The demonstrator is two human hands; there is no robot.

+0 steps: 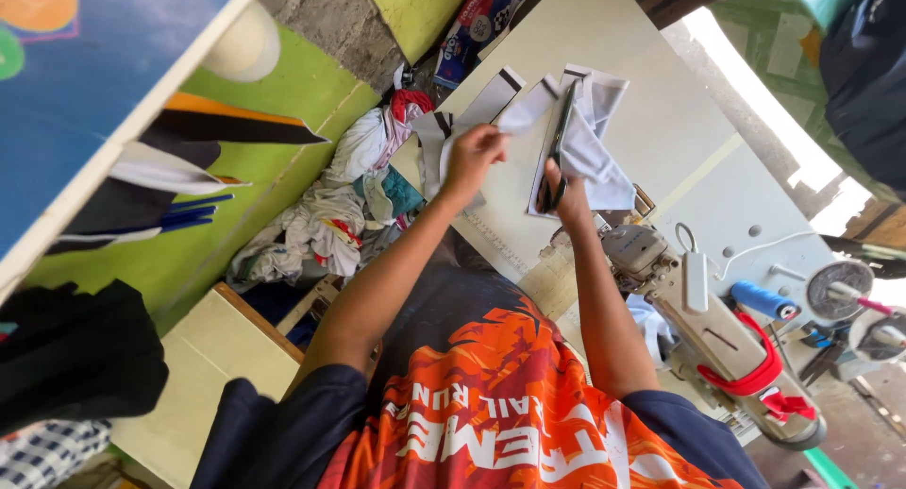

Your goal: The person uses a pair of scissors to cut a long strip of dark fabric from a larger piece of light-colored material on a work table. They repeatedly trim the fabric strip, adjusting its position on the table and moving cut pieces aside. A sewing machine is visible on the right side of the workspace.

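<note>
My left hand pinches the edge of a white fabric piece with black stripe trims, holding it up over the cream table. My right hand grips black scissors, whose blades point away from me along the fabric. More white pieces with black stripes lie on the table under and beside my hands.
A cream sewing machine with a red strap stands to the right, next to a blue thread spool. A heap of mixed clothes lies left of the table. Green and blue painted boards fill the left.
</note>
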